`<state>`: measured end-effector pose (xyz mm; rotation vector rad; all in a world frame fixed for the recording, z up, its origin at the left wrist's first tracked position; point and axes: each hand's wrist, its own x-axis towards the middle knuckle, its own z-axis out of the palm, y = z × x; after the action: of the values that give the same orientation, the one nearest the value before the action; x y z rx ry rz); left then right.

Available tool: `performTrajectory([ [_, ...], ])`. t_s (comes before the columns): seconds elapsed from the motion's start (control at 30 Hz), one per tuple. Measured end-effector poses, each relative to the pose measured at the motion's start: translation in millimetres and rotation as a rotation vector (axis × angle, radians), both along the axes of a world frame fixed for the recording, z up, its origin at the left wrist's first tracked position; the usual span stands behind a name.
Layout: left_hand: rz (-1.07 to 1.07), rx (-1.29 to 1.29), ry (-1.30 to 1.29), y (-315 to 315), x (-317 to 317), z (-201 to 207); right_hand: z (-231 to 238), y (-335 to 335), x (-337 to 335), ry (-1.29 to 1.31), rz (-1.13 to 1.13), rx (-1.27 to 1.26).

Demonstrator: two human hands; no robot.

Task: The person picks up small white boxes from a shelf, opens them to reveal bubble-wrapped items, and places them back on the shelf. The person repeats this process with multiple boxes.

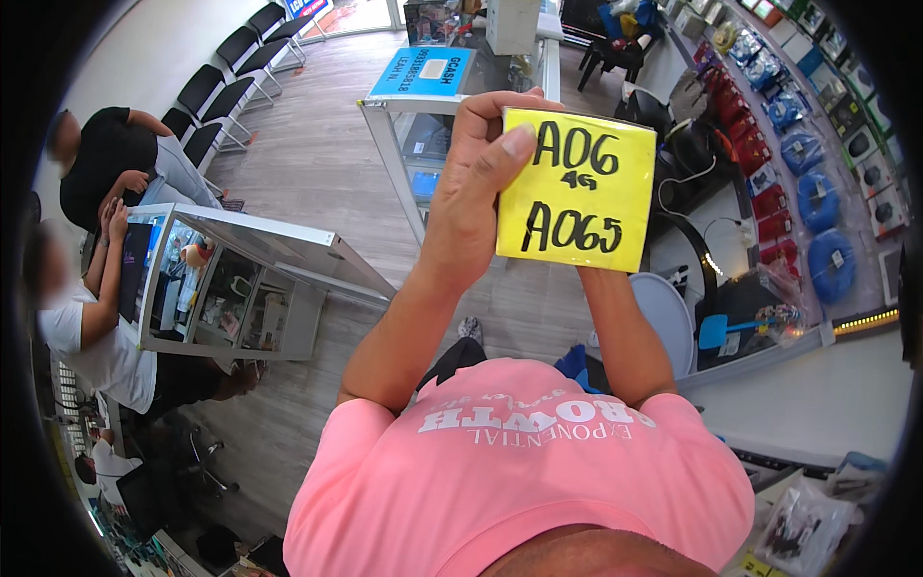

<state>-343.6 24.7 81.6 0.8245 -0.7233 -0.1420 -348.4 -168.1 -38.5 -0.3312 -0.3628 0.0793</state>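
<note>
My left hand is raised in front of me, shut on the left edge of a square yellow card with black handwritten marks; the thumb presses on its top left corner. My right forearm rises to the card's lower edge. The right hand itself is hidden behind the card, so its grip cannot be seen. I wear a pink shirt. The card is held upright, facing the camera, over the wooden floor.
A glass display counter stands at the left with two people beside it. Behind the card is a second glass counter with a blue top. Black chairs line the far wall. Shelves of packaged goods fill the right.
</note>
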Motion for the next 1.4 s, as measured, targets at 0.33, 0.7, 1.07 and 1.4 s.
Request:
performTrajectory([
  [0.33, -0.291, 0.045, 0.082, 72, -55, 13, 9, 104, -95, -0.083, -0.077, 0.074],
  [0.7, -0.359, 0.096, -0.019, 177, -98, 22, 10, 221, -155, -0.065, -0.167, 0.022],
  [1.07, 0.265, 0.464, -1.491, 176, -144, 59, 62, 188, -294, 0.112, -0.734, -0.194],
  [1.4, -0.312, 0.127, -1.458, 120, -271, 93, 87, 208, -516, 0.058, -1.171, -0.257],
])
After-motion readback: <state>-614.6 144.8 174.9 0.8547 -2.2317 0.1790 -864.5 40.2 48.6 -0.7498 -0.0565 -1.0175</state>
